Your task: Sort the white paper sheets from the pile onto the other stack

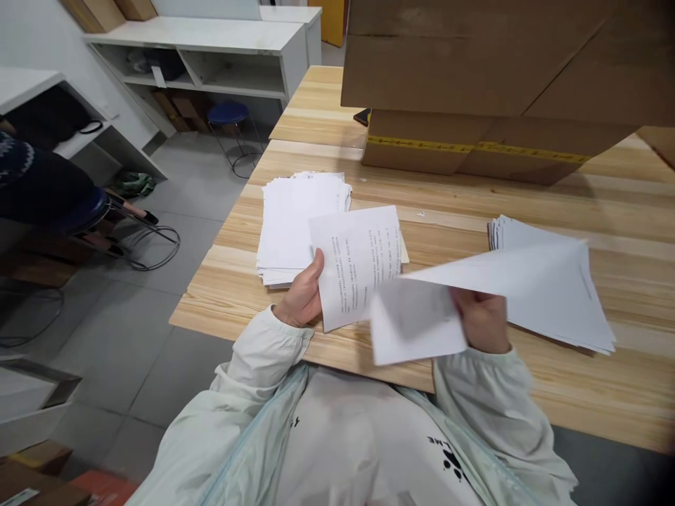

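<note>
My left hand [303,294] grips the left edge of a printed sheet of paper [354,270], thumb on top. Lines of small text cover that sheet; it is tilted above the table. My right hand [484,322] is closed on a white sheet of paper [416,327] that bends over and is partly smeared by motion. That sheet hides most of my right fingers. Behind my left hand lies a thick stack of white paper [295,225], its edges uneven. To the right of my right hand is another paper stack [564,299], partly covered by the bent sheet.
Large cardboard boxes [474,63] stand at the back of the wooden table [232,281], with a dark flat object [362,117] beside them. A blue stool [228,114] and white shelves [211,35] are beyond. At far left sits another person [42,176].
</note>
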Action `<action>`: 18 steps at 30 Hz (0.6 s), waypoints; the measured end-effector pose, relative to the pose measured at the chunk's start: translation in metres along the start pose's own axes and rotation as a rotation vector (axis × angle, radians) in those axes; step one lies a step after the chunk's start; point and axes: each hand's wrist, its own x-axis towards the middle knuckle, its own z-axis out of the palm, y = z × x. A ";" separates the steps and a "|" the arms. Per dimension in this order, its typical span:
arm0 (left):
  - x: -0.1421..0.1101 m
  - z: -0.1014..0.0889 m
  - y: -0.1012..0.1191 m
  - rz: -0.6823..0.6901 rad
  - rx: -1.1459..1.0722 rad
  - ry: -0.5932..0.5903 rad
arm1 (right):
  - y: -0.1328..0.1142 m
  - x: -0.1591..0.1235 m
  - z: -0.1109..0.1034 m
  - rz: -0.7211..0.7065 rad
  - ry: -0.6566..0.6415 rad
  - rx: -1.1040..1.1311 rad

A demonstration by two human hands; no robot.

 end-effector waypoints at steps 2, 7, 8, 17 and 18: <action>0.000 0.002 -0.001 -0.006 0.006 -0.007 | -0.013 -0.011 0.027 0.095 -0.057 -0.047; -0.001 0.006 -0.005 0.058 0.064 -0.004 | -0.022 -0.023 0.055 0.142 -0.152 -0.072; -0.003 0.008 -0.006 0.070 0.099 -0.013 | -0.021 -0.025 0.056 0.127 -0.139 -0.079; -0.022 0.049 0.015 0.360 0.574 -0.194 | -0.036 -0.009 0.038 -0.294 0.059 0.107; -0.021 0.050 0.015 0.369 0.613 -0.224 | -0.036 -0.007 0.033 -0.292 0.016 0.096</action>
